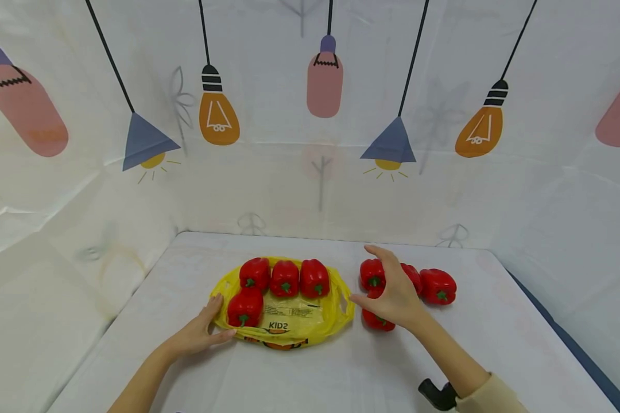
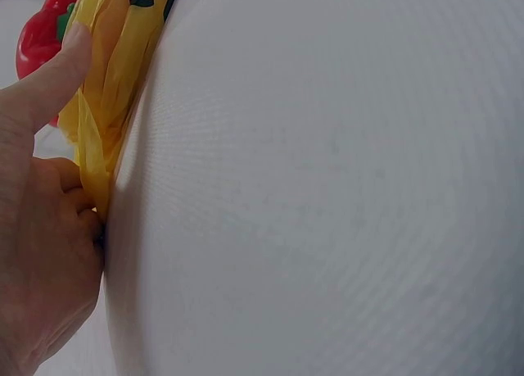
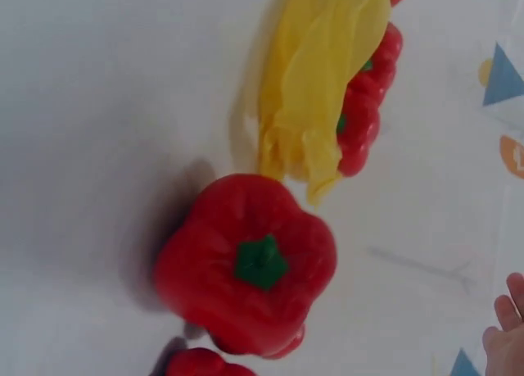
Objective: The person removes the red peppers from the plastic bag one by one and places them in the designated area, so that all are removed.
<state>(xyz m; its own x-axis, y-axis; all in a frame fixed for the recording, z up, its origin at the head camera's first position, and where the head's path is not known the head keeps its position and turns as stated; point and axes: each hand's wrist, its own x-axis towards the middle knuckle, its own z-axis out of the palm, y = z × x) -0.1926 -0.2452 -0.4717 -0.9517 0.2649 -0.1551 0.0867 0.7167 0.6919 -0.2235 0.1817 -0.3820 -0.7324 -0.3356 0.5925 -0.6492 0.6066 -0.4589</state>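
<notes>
A yellow plastic bag (image 1: 310,330) lies spread on the table, with several red bell peppers (image 1: 285,279) on it. At the bag's left edge, my left hand (image 1: 198,334) grips the plastic, thumb at the front rim. The left wrist view shows this hand's fingers (image 2: 70,200) curled at the bag's edge (image 2: 97,167). My right hand (image 1: 399,298) is above a second group of bell peppers, thumb and fingers spread apart, holding nothing. It partly hides this group, including the nearest bell pepper (image 1: 377,321); the right wrist view shows one bell pepper (image 3: 246,261) close up.
The white table (image 1: 268,384) carries both groups, with the loose bell peppers (image 1: 438,287) right of the bag. A black curved object (image 1: 436,394) shows by the right sleeve (image 1: 491,396). A white sheet (image 1: 279,189) printed with lamps hangs behind the table.
</notes>
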